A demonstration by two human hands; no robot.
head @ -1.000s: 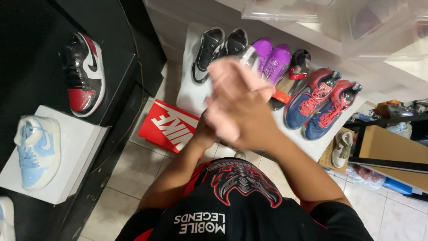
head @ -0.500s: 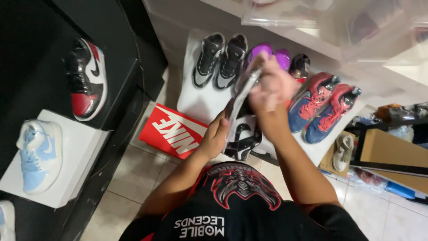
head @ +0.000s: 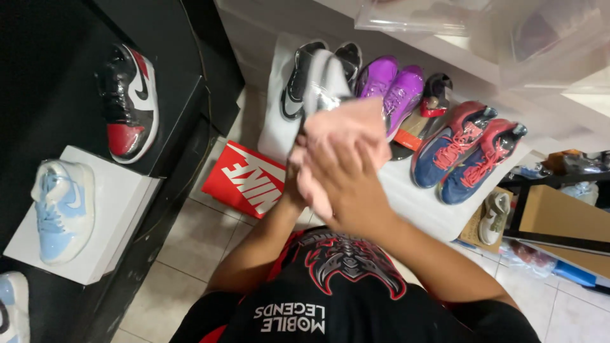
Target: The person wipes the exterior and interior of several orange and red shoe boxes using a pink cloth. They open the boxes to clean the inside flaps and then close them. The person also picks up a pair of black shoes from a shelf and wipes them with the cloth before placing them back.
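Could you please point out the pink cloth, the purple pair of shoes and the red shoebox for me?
pink cloth (head: 346, 124), head view, its upper fold.
purple pair of shoes (head: 401, 89), head view, right shoe's laces.
red shoebox (head: 244, 181), head view, its lid.

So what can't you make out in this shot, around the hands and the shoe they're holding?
- Shoe, head view: only its grey-white top shows; the rest is behind the pink cloth and motion-blurred.
- Left hand: mostly hidden by the right hand; grip unclear.
- Bottom-left shoe: cut off by the frame edge.
- Clear bag: cut by the top edge, contents unreadable.
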